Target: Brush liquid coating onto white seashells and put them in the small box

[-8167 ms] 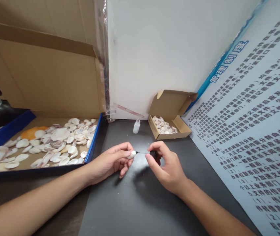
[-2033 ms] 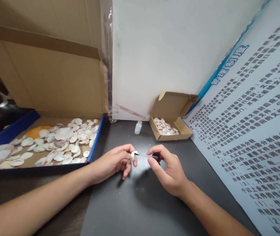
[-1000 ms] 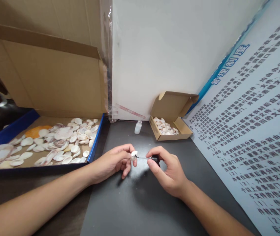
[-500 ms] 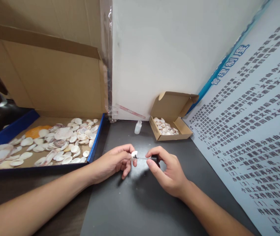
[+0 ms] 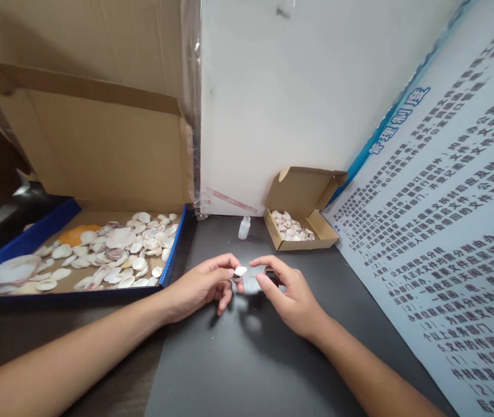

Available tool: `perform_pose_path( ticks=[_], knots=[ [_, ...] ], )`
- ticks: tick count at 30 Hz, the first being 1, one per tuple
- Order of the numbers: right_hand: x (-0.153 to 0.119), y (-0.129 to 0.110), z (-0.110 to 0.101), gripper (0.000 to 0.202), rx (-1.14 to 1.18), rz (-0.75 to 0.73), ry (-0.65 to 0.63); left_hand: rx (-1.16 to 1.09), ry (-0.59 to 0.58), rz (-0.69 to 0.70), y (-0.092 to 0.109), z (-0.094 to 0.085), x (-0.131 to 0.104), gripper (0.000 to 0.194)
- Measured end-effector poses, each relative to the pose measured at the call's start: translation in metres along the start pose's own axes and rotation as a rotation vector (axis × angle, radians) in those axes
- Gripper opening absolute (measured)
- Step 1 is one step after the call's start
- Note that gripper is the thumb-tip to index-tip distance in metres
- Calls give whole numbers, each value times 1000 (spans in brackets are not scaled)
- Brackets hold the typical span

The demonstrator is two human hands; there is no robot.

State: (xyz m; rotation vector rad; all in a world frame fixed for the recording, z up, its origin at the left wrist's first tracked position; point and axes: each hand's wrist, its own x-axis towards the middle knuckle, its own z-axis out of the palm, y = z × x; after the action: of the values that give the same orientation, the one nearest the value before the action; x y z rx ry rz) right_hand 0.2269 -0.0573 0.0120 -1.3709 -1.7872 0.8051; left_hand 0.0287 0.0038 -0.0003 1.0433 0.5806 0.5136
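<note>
Between the thumb and fingers of my left hand [image 5: 201, 289] is a small white seashell [image 5: 241, 271], tilted, with a dark patch along its lower edge. My right hand [image 5: 294, 295] is curled round a brush applicator with a dark cap [image 5: 274, 277], a short distance right of the shell. The cap is partly hidden by my fingers, and the brush's thin stem cannot be made out clearly. Behind my hands a small translucent bottle [image 5: 244, 229] stands upright without a lid, holding something whitish.
On the left, a large blue-edged cardboard box [image 5: 172, 255] holds many loose shells, its lid raised. A smaller open cardboard box [image 5: 299, 244] of shells stands at the back right. A white wall panel [image 5: 273, 104] rises behind, with a printed poster [image 5: 442, 243] on the right.
The shell has been turned in my left fingers, showing more of its white outer side. The brush tip, against the shell before, no longer shows clearly there. The view has shifted slightly.
</note>
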Motion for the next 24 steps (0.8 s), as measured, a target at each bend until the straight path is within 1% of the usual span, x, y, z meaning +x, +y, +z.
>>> perform_pose_path(
  ticks=[2,5,7,11,15,17,19,21,22,23,24],
  knots=[
    [2,2,1,26,59,42,-65,16,20,9,0,1,0,24],
    [5,1,2,27,168,50,-143,43,56,22,1,3,-1,29],
    [6,0,4,28,226,42,-142,54,66,32,2,5,-2,30],
    [7,0,5,30,289,40,-100,93,70,49,3,11,-5,30],
    [8,3,7,31,353,47,-98,173,72,31,2,14,-4,30],
    [8,3,7,33,359,65,-93,244,102,27,3,16,-5,28],
    [9,3,8,36,348,83,-73,373,189,64,8,21,-14,22],
    [11,4,7,38,334,94,-40,537,301,157,16,34,-33,13],
    [11,5,7,39,330,98,-23,588,323,208,19,44,-47,14],
    [12,5,7,39,328,103,-8,595,319,256,22,56,-62,19],
    [13,7,7,39,326,108,6,546,280,289,22,70,-77,24]
  ],
)
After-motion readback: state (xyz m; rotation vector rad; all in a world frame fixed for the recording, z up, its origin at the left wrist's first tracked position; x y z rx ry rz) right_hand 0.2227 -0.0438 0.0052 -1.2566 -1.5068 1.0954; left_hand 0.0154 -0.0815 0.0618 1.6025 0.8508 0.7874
